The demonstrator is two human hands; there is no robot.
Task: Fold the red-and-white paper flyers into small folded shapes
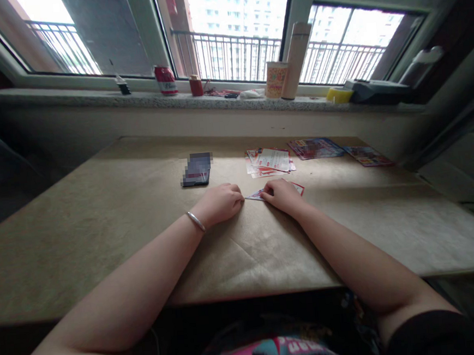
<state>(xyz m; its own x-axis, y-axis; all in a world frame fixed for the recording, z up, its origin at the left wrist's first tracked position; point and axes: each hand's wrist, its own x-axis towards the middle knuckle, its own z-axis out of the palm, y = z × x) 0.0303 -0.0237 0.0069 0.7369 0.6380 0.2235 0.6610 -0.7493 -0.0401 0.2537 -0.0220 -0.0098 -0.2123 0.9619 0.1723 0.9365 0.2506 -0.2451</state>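
Observation:
A folded paper [255,195] with red and purple print lies on the table, its narrow pointed end toward the left. My right hand [283,197] rests over its middle, thumb and fingers closed on it, so much of the sheet is hidden. At the pointed tip, my left hand [223,202] has its fingers curled together, the fingertips meeting the paper's end. A silver bangle [195,221] circles the left wrist. Just behind the paper lies a loose pile of printed leaflets [274,159].
A dark phone [197,169], partly pixelated, lies beyond my left hand. Colourful printed sheets [315,148] lie at the back right of the table [101,226]. Along the windowsill stand a red can [166,81], a paper cup [276,80] and a tall bottle [297,60].

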